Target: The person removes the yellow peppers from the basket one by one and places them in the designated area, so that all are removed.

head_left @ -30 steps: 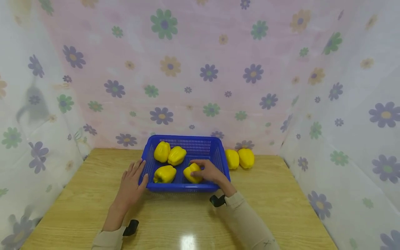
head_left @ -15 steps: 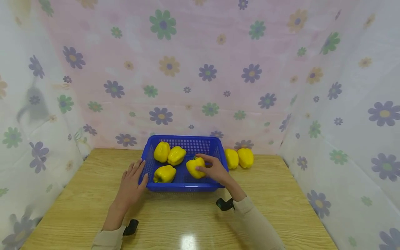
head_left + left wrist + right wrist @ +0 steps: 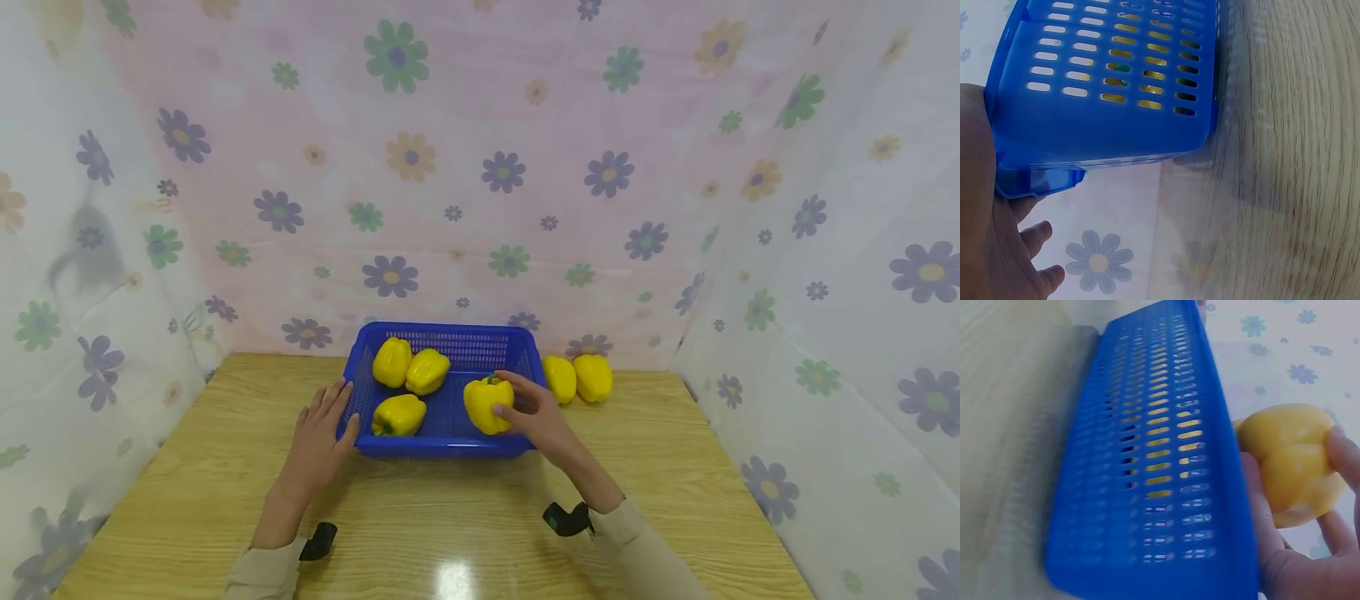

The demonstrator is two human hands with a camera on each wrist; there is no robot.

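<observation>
A blue plastic basket (image 3: 450, 448) with slotted walls stands on the table, several yellow bell peppers inside it. At its left end my left hand (image 3: 322, 437) rests on the rim with fingers extended, the thumb near the front corner; the left wrist view shows this hand (image 3: 997, 244) against the basket's end lip. My right hand (image 3: 542, 421) grips a yellow bell pepper (image 3: 486, 406) between thumb and fingers, green stem upward. The right wrist view has this pepper (image 3: 1291, 462) above the rim level, clear of the basket's wall (image 3: 1147, 456).
Two more yellow bell peppers (image 3: 593, 378) lie on the wooden table (image 3: 660, 467) just right of the basket. Flower-printed sheets (image 3: 450, 167) hang behind and along both sides.
My right hand has lifted the bell pepper from the basket's floor and carried it up and to the right. The left hand has stayed at the rim.
</observation>
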